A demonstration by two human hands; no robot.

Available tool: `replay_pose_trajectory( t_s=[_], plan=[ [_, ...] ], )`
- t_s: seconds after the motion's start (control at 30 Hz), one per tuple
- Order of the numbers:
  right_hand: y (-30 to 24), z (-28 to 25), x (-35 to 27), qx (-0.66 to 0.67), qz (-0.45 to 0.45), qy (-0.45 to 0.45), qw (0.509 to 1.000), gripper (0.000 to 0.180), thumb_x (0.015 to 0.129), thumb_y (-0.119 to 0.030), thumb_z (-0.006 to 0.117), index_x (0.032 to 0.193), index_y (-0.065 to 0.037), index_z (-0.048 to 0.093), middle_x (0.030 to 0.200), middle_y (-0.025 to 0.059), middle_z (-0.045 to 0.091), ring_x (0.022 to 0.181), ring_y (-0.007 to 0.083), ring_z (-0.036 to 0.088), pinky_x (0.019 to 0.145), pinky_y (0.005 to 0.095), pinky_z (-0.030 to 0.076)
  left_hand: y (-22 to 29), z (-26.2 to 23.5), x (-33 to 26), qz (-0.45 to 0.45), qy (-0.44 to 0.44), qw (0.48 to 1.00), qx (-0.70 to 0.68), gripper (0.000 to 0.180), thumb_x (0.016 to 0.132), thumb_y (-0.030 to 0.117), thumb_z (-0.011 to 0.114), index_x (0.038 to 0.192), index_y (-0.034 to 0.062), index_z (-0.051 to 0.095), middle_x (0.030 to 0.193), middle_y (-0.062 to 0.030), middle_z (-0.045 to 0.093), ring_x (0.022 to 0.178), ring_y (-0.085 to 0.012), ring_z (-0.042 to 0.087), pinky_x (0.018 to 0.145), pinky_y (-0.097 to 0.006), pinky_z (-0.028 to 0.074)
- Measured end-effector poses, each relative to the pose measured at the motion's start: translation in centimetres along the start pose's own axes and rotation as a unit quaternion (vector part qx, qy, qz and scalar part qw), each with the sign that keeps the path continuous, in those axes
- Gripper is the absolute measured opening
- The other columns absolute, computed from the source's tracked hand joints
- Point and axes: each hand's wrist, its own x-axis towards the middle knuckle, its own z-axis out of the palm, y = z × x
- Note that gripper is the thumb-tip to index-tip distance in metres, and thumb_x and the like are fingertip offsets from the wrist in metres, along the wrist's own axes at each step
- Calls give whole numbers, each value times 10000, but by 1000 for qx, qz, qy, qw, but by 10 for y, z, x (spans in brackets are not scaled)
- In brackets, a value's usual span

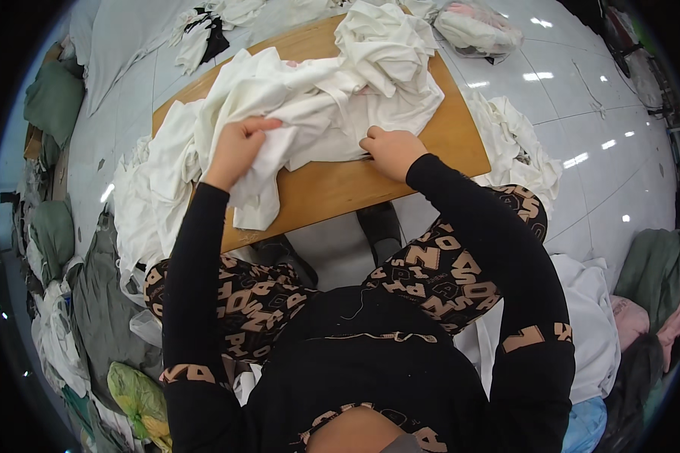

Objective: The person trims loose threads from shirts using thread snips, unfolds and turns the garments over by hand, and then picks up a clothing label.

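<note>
White knit fabric [317,113], looking like garments, lies heaped and creased across a small wooden table [340,189]. My left hand [238,153] is closed on a fold of it at the left, with the thumb and forefinger pressed together. At the cloth's near edge, my right hand [397,153] is curled with its fingertips pinching the fabric. A small dark sliver shows beneath those fingers, too small to name. Bunched white cloth [385,45] rises at the table's far right part. More of the white fabric [174,174] hangs over the left edge.
A clear bag of pale cloth [476,30] lies on the tiled floor beyond the table. White cloth [514,143] is piled against its right side. Grey fabric [109,294] and a yellow-green bag [140,400] are at my left. White fabric [582,325] lies at my right.
</note>
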Motion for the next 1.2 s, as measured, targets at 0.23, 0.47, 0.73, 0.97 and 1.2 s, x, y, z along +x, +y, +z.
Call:
replay_pose_trajectory(
  t_s=[0.23, 0.47, 0.73, 0.97, 1.2],
  plan=[
    [19, -6, 40, 74, 71, 106, 989, 132, 770, -117, 518, 784, -47, 629, 802, 139, 630, 747, 326, 619, 675, 408, 491, -15, -29, 28, -114, 30, 989, -84, 308, 777, 2, 456, 995, -7, 674, 945, -56, 658, 803, -91, 560, 745, -205, 438],
    [56, -57, 41, 253, 156, 126, 946, 162, 763, -172, 558, 806, -29, 620, 749, 140, 637, 731, 308, 609, 674, 373, 477, -11, -29, 23, -94, 11, 993, -70, 295, 801, -2, 453, 1002, -11, 668, 968, -59, 650, 798, -80, 558, 732, -199, 443],
    [16, -18, 16, -45, -9, -177, 983, 182, 764, -220, 607, 844, -69, 669, 814, 141, 656, 797, 303, 627, 720, 385, 487, -15, -26, -12, 36, -58, 983, 169, 289, 809, 69, 459, 997, 42, 676, 863, -89, 686, 754, -110, 593, 722, -239, 451],
    [5, -40, -8, -51, 59, -38, 996, 207, 768, -78, 533, 914, 23, 641, 830, 173, 656, 795, 296, 641, 714, 385, 492, -12, -80, -35, 24, -71, 961, 266, 299, 891, 86, 449, 1140, 33, 607, 1080, -77, 637, 971, -124, 566, 889, -228, 392],
    [10, -93, -65, -57, 105, 187, 975, 218, 779, -164, 504, 797, -25, 672, 804, 212, 635, 795, 350, 618, 723, 426, 481, -6, -92, -49, 16, -16, 986, 166, 276, 935, 232, 493, 1111, 60, 617, 924, 10, 605, 740, -25, 472, 645, -155, 368]
  ],
)
